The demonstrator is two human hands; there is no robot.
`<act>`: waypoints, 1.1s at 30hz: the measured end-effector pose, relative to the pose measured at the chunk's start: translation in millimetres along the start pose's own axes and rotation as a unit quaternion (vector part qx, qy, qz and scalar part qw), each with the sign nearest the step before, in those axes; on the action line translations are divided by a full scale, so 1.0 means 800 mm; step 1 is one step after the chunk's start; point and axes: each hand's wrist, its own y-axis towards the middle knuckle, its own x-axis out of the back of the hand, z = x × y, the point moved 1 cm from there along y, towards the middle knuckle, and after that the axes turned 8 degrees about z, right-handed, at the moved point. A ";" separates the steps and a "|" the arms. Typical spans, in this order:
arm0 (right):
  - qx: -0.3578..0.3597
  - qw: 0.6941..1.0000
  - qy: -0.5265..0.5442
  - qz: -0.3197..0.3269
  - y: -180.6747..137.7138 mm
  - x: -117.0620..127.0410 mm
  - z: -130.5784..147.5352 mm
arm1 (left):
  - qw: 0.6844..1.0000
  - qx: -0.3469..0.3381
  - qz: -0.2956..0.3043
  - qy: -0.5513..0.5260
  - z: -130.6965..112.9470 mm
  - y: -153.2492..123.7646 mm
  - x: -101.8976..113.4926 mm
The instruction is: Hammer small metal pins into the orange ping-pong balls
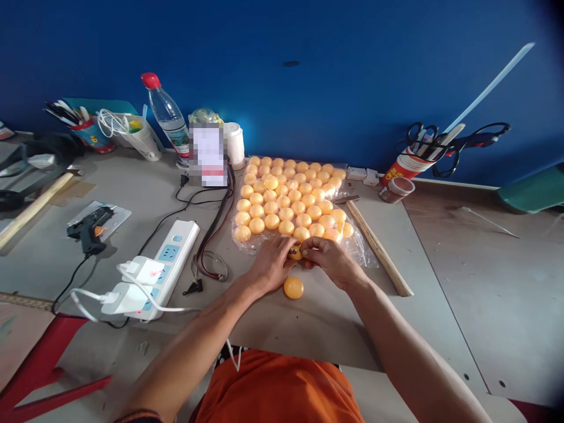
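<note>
Both my hands meet at the near edge of a glued sheet of orange balls (288, 197) that lies on clear plastic on the table. My left hand (271, 262) and my right hand (328, 257) pinch the same orange ball (295, 253) between their fingertips, right against the sheet's front row. That ball has small dark marks on it. A single loose orange ball (293, 287) rests on the table just below my hands, between my wrists.
A wooden stick (379, 248) lies to the right of the sheet. A white power strip (165, 261) with chargers and cables sits at left, near a black glue gun (90, 226). A water bottle (167, 117), cups of pens and a cup of scissors (412, 161) line the blue wall.
</note>
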 end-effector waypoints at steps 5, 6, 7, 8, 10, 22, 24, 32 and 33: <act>-0.004 1.000 -0.010 0.016 0.000 0.001 0.000 | 1.000 -0.002 0.004 -0.007 0.002 0.000 0.000; -0.005 1.000 -0.009 0.014 0.000 0.001 0.000 | 1.000 -0.003 0.003 -0.009 0.002 0.000 0.000; -0.005 1.000 -0.009 0.012 0.000 0.001 0.001 | 1.000 -0.004 0.002 -0.012 0.002 0.000 0.000; -0.006 1.000 -0.009 0.009 0.000 0.001 0.001 | 1.000 -0.006 0.002 -0.015 0.002 0.000 0.000; -0.007 1.000 -0.013 0.007 -0.001 0.000 0.002 | 1.000 -0.010 0.000 -0.019 0.002 0.000 0.000; -0.003 0.999 -0.034 0.005 -0.004 -0.001 0.001 | 0.999 -0.029 -0.009 -0.024 0.003 -0.001 -0.002; -0.006 1.000 -0.031 0.005 -0.004 -0.001 0.000 | 0.999 -0.029 -0.008 -0.025 0.003 -0.001 -0.003; -0.014 1.000 -0.024 0.002 -0.006 -0.001 -0.001 | 1.000 -0.014 0.003 -0.019 0.001 0.000 -0.003; -0.015 1.000 -0.026 0.001 -0.006 -0.001 -0.001 | 1.000 -0.014 0.003 -0.021 0.001 0.000 -0.002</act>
